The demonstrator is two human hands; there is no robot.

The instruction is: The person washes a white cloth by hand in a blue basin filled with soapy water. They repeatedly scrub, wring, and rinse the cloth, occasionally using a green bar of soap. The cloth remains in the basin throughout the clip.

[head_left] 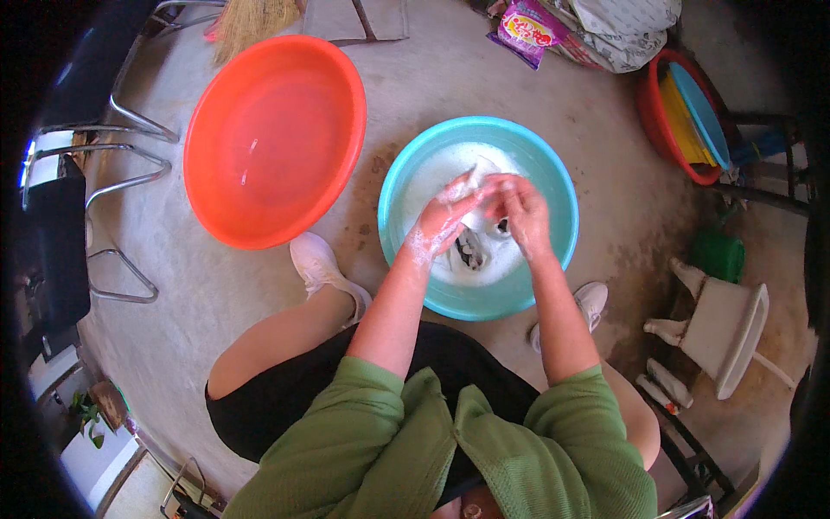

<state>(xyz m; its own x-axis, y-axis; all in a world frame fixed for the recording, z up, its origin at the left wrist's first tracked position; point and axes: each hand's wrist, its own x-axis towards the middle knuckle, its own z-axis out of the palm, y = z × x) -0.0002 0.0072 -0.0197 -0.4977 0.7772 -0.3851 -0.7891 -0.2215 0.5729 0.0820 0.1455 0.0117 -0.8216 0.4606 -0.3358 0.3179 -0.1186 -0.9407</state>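
A turquoise plastic basin (477, 311) stands on the floor between my feet, with white suds (428, 168) over the water in it. Above the suds my hands meet around a wet white cloth (478, 218). My left hand (447, 211), lathered to the wrist, supports the cloth with its fingers stretched out. Bent fingers of my right hand (524, 211) press on it from the other side; they are slightly blurred. Below the hands, a dark and white item (468, 252) lies partly sunk in the foam; its kind is unclear.
A large orange-red basin (279, 136) stands at upper left, near a straw broom (256, 26). At right are a white plastic stool (720, 324) on its side, a green container (718, 256) and stacked basins (687, 120). Metal-legged chairs (130, 162) line the left.
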